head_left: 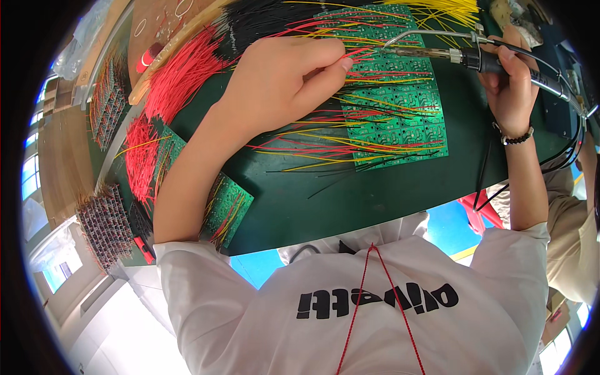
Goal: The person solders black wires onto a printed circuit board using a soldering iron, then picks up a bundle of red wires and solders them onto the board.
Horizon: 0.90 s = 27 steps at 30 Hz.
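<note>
**Green boards, red and yellow leads: both hands at the panel**

Green circuit boards (400,119), joined in one panel, lie on a dark green bench top (375,200) just beyond the person's chest, to the right of centre. Thin red, yellow and black wires (325,147) fan out from the panel's left edge and across its face, lying flat on the bench.

The left hand (281,78) rests over the panel's far left corner, fingers curled in and thumb pressed against forefinger in a tight pinch. The pinch closes at the ends of red wires by the board's edge; which single wire it has hold of cannot be told.

The right hand (509,84) is at the panel's far right, wrapped fully around the black handle of a soldering iron (450,56). The iron lies almost level, its metal barrel and tip pointing left over the far boards, toward the left hand's fingertips. A thin bent metal tube runs along above the barrel. The iron's black cable trails off to the right past the wrist, which wears a beaded bracelet (517,137).

Far left on the bench, thick bundles of loose red wires (181,75) lie beside a bundle of black wires (250,22), with yellow wires (437,9) at the far edge. Near left, more green boards (228,206) with leads attached lie partly under the left forearm. Racks of small parts (106,225) stand at the left rim.
</note>
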Available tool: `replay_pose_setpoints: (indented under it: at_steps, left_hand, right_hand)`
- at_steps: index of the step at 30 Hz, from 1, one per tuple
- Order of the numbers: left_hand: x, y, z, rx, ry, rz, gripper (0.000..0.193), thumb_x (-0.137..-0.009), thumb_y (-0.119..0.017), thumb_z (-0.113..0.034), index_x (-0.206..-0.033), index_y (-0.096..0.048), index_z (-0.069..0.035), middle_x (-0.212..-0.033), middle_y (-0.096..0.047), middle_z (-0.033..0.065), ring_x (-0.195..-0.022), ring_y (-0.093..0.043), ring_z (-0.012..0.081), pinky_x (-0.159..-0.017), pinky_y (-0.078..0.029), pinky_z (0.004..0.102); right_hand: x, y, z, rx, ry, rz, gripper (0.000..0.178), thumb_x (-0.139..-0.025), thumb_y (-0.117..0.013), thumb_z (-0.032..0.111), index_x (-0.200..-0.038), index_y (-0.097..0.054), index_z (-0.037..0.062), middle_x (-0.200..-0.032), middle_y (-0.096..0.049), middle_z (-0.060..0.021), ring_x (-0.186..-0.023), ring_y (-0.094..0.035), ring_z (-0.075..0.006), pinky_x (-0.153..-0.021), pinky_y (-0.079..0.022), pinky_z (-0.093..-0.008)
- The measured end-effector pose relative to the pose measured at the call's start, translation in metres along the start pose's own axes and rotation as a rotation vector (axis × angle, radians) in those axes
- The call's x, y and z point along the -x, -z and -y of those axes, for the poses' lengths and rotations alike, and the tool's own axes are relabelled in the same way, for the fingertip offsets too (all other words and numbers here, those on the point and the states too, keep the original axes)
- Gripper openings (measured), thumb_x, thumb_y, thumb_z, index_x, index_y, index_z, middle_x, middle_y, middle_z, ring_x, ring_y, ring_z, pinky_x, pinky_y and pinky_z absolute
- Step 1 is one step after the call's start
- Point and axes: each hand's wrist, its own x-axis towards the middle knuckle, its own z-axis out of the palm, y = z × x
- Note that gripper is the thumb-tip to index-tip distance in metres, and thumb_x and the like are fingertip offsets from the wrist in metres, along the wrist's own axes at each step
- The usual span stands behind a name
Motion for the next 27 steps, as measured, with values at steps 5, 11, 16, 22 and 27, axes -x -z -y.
replay_pose_setpoints:
  at_steps: [5,11,16,22,27]
  left_hand:
    - [0.0,-0.007,0.008,-0.045,0.014,0.101,0.025,-0.085,-0.047,-0.017,-0.067,-0.041,-0.001,-0.055,-0.035,0.0123,-0.049,-0.039,0.0279,-0.047,-0.033,0.0338]
    - [-0.001,-0.008,0.008,-0.038,0.06,0.122,0.025,-0.085,-0.046,-0.018,-0.068,-0.042,-0.001,-0.056,-0.036,0.0127,-0.05,-0.039,0.0285,-0.048,-0.033,0.0343]
    - [-0.002,-0.008,0.008,-0.053,0.08,0.133,0.024,-0.085,-0.045,-0.018,-0.068,-0.042,-0.001,-0.056,-0.036,0.0126,-0.05,-0.04,0.0283,-0.048,-0.033,0.0341]
    - [-0.003,-0.008,0.008,-0.053,0.079,0.134,0.024,-0.085,-0.045,-0.018,-0.069,-0.042,-0.001,-0.057,-0.037,0.0127,-0.051,-0.04,0.0284,-0.048,-0.033,0.0341]
    - [-0.004,-0.008,0.008,-0.05,0.067,0.139,0.024,-0.085,-0.046,-0.018,-0.068,-0.041,-0.001,-0.058,-0.037,0.0129,-0.051,-0.041,0.029,-0.049,-0.033,0.0342]
  right_hand:
    - [0.001,-0.018,0.008,0.042,-0.018,0.013,0.01,-0.081,-0.045,0.016,-0.077,-0.042,0.0074,-0.056,-0.044,-0.0014,-0.041,-0.027,-0.005,-0.038,-0.021,-0.0195]
    - [-0.001,-0.013,0.006,0.067,-0.055,0.095,0.013,-0.081,-0.045,0.016,-0.073,-0.037,0.0093,-0.055,-0.041,-0.0004,-0.042,-0.028,-0.0045,-0.038,-0.02,-0.0194]
    - [0.0,-0.013,0.003,0.113,-0.063,0.074,0.013,-0.08,-0.047,0.016,-0.074,-0.039,0.008,-0.056,-0.041,-0.0003,-0.043,-0.029,-0.0045,-0.038,-0.021,-0.0188]
    - [0.0,-0.014,0.001,0.114,-0.057,0.04,0.011,-0.08,-0.048,0.015,-0.077,-0.042,0.0061,-0.06,-0.043,-0.0006,-0.043,-0.03,-0.0045,-0.039,-0.024,-0.0181]
    - [0.0,-0.011,0.001,0.117,-0.078,0.07,0.011,-0.079,-0.048,0.015,-0.078,-0.043,0.0056,-0.061,-0.043,-0.001,-0.044,-0.032,-0.0043,-0.039,-0.025,-0.018]
